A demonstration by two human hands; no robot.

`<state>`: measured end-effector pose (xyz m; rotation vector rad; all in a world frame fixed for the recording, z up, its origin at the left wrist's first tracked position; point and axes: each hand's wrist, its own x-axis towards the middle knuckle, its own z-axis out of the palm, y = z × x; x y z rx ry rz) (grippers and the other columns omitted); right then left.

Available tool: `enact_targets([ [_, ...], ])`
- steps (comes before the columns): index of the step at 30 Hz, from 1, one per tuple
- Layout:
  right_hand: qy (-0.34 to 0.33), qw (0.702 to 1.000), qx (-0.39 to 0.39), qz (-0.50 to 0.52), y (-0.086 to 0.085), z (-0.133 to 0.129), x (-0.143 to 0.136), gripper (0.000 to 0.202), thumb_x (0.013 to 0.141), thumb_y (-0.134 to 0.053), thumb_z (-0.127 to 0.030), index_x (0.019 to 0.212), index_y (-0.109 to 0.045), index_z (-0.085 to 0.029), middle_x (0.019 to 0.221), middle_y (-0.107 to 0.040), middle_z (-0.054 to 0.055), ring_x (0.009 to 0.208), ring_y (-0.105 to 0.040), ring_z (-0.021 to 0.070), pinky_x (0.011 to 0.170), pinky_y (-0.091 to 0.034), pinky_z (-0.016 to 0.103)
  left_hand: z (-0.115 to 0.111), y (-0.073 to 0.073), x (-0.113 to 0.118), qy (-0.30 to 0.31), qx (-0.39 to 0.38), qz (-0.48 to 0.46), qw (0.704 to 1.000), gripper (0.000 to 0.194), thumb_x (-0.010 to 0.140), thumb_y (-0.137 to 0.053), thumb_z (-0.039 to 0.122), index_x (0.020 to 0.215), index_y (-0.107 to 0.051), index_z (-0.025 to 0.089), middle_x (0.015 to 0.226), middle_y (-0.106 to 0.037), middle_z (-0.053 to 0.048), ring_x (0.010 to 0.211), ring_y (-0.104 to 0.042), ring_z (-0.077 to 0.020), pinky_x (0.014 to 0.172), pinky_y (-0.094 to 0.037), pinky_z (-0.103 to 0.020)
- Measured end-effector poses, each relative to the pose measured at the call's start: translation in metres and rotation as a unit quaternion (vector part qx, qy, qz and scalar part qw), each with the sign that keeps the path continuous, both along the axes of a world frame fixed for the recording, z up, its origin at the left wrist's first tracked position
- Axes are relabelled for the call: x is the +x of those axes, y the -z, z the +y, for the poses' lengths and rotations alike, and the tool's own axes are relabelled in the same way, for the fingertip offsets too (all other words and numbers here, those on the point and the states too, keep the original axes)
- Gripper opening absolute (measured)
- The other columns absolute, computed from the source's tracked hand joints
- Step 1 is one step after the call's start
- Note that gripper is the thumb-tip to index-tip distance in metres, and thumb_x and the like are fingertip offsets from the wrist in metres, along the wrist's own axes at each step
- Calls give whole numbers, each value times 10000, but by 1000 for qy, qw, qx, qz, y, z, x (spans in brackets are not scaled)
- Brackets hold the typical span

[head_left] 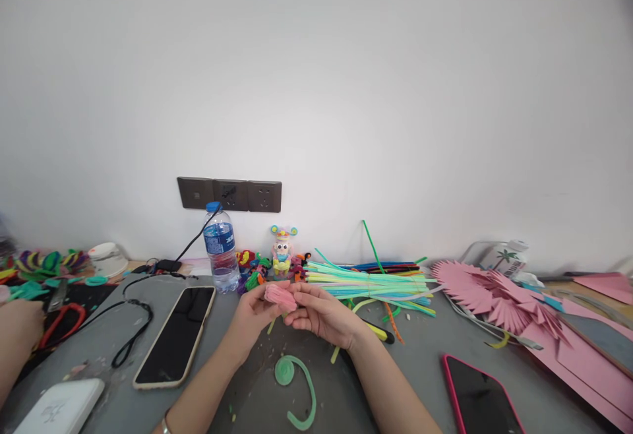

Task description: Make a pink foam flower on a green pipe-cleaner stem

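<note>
Between my two hands, above the middle of the table, is a small pink fuzzy piece of bent pipe cleaner [281, 297]. My left hand [253, 315] pinches its left side. Closed on its right end are the fingertips of my right hand [324, 315]. A light green pipe cleaner [285, 371], coiled at one end with a curved tail, lies on the table below my hands. Just behind them stands a small figurine [281, 252], and a bundle of pale green and blue pipe cleaners [368, 283] lies to the right.
A water bottle [221, 249], a phone [175, 336] and a white box [62, 407] stand or lie left. Another person's hand [20, 335] is beside red-handled scissors [62, 325]. On the right are a pink-cased phone [482, 394] and folded pink paper [475, 285].
</note>
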<state>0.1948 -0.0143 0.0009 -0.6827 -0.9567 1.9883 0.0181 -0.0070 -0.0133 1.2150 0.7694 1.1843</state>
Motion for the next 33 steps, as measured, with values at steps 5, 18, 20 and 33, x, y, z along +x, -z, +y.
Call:
enact_targets([
  [5, 11, 1000, 2, -28, 1, 0, -1, 339, 747, -745, -443, 920, -633, -174, 804, -685, 23, 663, -711, 145, 530, -523, 181, 1, 3, 0, 3, -24, -49, 999, 439, 725, -752, 366, 1114, -686, 173, 1121, -722, -123, 1124, -622, -293, 990, -472, -409],
  [18, 480, 809, 227, -252, 0, 23, 67, 257, 791, -608, -409, 911, -674, -192, 863, -704, 68, 789, -631, 211, 684, -477, 322, 4, 2, 0, -1, -28, -30, 999, 549, 694, -773, 405, 1151, -582, 169, 1071, -734, -159, 1111, -632, -303, 883, -516, -362],
  [20, 471, 753, 294, -354, 8, 26, 69, 265, 818, -542, -375, 951, -681, -194, 1003, -715, 103, 981, -623, 269, 843, -458, 401, 6, 6, 1, -2, -29, -29, 999, 509, 677, -788, 391, 1085, -568, 179, 1021, -750, -151, 1019, -677, -285, 836, -526, -345],
  [33, 432, 581, 391, -568, 17, 26, 57, 212, 834, -473, -235, 804, -683, -221, 842, -703, 59, 847, -600, 259, 844, -366, 418, 1, 0, 4, 31, -25, 24, 999, 333, 656, -795, 351, 861, -606, 169, 1048, -738, -145, 1044, -660, -274, 826, -526, -320],
])
